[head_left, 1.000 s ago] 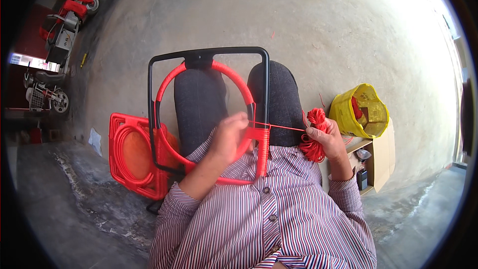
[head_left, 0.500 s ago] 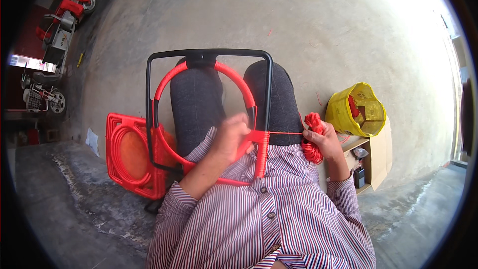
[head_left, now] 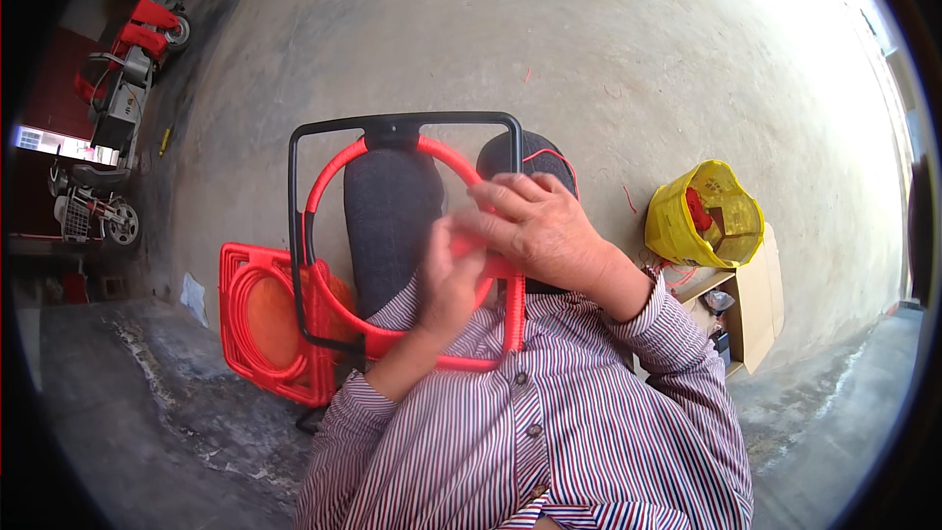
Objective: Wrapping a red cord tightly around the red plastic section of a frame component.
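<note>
left hand (head_left: 451, 280), right hand (head_left: 549, 234) close together at red-wrapped frame (head_left: 446, 152)

it stretches beneath and left of them; their grip i can't tell. right of them, a yellow container (head_left: 677, 228) holds red stuff (head_left: 698, 208); beside it, a cardboard box (head_left: 760, 309) holds crumpled plastic (head_left: 718, 301).

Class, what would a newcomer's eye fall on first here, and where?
The black frame with its red ring stands out mid-picture, the left hand and right hand close together at the ring's right side. Next comes the yellow bucket, on the grey floor at the right.
</note>
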Motion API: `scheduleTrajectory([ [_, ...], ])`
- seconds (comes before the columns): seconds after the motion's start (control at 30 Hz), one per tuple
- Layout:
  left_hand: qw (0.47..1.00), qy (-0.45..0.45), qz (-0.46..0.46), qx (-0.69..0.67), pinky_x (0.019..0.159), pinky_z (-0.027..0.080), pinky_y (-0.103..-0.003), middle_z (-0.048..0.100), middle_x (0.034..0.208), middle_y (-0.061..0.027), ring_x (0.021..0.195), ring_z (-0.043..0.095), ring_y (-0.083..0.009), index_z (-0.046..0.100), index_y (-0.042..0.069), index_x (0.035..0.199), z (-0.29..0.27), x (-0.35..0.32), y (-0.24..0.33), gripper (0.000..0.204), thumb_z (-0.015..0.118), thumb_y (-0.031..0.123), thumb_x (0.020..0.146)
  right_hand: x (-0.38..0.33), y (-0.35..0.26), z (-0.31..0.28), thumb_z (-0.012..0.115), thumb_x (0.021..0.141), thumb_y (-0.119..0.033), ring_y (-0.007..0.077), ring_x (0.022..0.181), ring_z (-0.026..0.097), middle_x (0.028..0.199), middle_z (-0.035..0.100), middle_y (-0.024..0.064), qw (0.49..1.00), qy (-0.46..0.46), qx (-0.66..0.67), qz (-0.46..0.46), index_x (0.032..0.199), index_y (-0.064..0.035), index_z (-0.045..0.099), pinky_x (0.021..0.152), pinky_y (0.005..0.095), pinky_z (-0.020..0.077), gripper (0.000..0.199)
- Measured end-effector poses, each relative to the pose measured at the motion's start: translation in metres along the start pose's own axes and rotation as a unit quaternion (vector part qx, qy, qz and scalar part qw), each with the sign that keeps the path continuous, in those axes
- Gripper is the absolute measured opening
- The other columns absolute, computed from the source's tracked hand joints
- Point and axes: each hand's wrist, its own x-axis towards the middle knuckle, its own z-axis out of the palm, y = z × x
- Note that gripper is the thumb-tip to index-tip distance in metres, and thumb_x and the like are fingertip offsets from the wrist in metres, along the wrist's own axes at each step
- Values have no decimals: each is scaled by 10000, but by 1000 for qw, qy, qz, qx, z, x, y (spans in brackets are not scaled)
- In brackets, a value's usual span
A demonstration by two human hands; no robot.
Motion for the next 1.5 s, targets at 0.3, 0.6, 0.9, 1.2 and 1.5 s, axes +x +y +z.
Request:
scheduleTrajectory([
  [0.3,888,5,-314,-337,981,476,-386,574,1218,-135,1111,588,-246,469,-11,1284,-7,8,2,596,432,-89,694,-56,13,12,804,625,-234,255,847,588,863,613,58,979,-55,112,161,881,-60,671,726,348,505,336],
  [0.6,880,-36,-315,-354,845,545,-387,627,1090,-138,967,642,-235,506,-32,1212,-11,10,-8,452,449,-42,763,-64,13,6,711,647,-77,234,886,607,919,617,89,925,83,274,250,861,-18,598,792,331,491,248],
  [0.9,888,-19,-307,-342,586,545,-323,638,973,-158,717,651,-230,474,-24,1214,-9,9,11,380,410,19,841,-146,56,-116,603,835,-249,178,755,501,759,492,54,495,372,767,167,1005,-65,457,645,353,475,290],
  [1.2,924,-81,-259,-269,542,518,-243,644,903,-97,650,620,-130,536,-15,1086,-10,-2,-6,198,501,43,899,-77,-4,-18,646,864,-97,136,758,613,1029,638,70,683,30,590,429,1164,-19,543,705,278,515,326],
  [1.5,926,-78,-290,-228,570,551,-277,664,858,-133,648,658,-181,530,-10,1007,-17,-6,-12,123,580,22,899,-82,-9,-25,664,834,-59,66,588,522,718,548,-14,671,9,610,422,958,-35,563,548,221,433,162],
])
